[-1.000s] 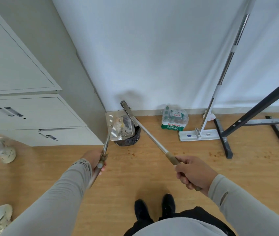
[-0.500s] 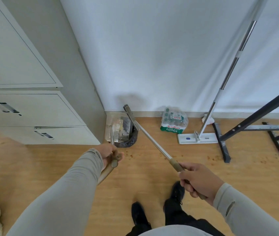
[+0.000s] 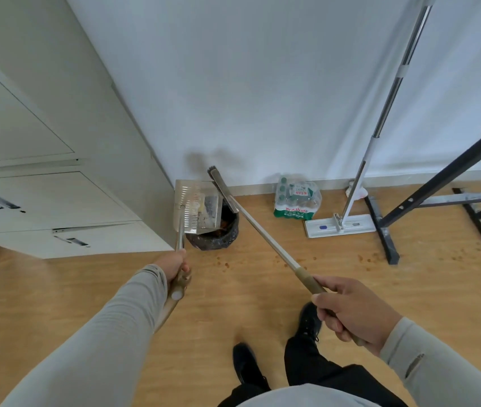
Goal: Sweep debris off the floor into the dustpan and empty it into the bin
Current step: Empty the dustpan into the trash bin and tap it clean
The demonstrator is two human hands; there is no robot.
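Over the last second the dustpan (image 3: 196, 211) had swung from a flatter hold to a steep tilt over the bin (image 3: 218, 230) — its open mouth now dipped toward the dark bag-lined rim, with pale scraps and dust clinging to the metal inside. The left hand (image 3: 174, 264) had drawn in along the dustpan's long handle and was wrapped tight round the tan grip, fingers curled fully about it. The right hand (image 3: 350, 312) was likewise closed round the broom (image 3: 262, 230) handle, near its tan sleeve, and the broom head had stayed raised at the far end, resting against the dustpan's right edge just above the bin. The person had also stepped forward, one shoe (image 3: 309, 321) now ahead of the other.

Judged from this, the emptying step was under way rather than finished: some of the load looked already inside the bin, where orange-brown bits showed, while a little seemed stuck in the pan. The broom head looked placed to scrape that out.

The task was not near done, though — scattered brown debris (image 3: 224, 263) still lay on the wooden floor just on the near side of the bin, and more specks lay further right near the black stand (image 3: 386, 236). A mop (image 3: 340, 226) and a pack of bottles (image 3: 296, 199) stood against the far wall, well clear of the work.
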